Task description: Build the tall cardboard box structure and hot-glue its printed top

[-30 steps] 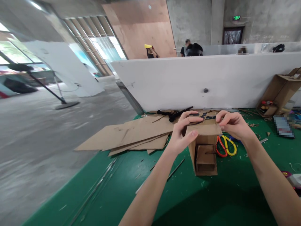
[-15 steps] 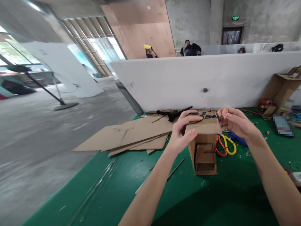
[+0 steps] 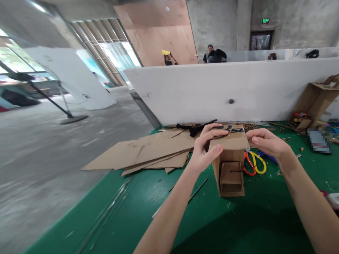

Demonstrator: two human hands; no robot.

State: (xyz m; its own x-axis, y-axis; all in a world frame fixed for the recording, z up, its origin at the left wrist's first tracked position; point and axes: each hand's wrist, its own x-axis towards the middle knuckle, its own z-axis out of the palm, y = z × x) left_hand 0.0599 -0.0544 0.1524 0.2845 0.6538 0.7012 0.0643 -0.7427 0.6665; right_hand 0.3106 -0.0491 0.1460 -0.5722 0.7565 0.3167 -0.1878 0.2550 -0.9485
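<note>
Holds the near left top corner of the cardboard box [image 3: 231, 156] in the left hand [image 3: 202, 153], with fingers spread across the black-lettered top panel [image 3: 234, 143] and thumb at its front edge. Keeps the box upright on the green table [image 3: 124, 218], between both hands, with the lower recess facing near. Eases the right hand [image 3: 268, 141] out of the close pinch of a second ago at the panel's right edge, into a loose, half-open curl just beside it. Shows nothing held there; cannot tell, with some fingertips hidden, about any remaining touch. Leaves that edge without a pinch, so probably puts the steadying on the left hand alone. Sits much as before otherwise, without visible tilt or slide of the box. Has red and yellow loop handles [image 3: 255, 163], likely of scissors, near the box's right wall, beside a partly covered blue tool [image 3: 269, 157].
</note>
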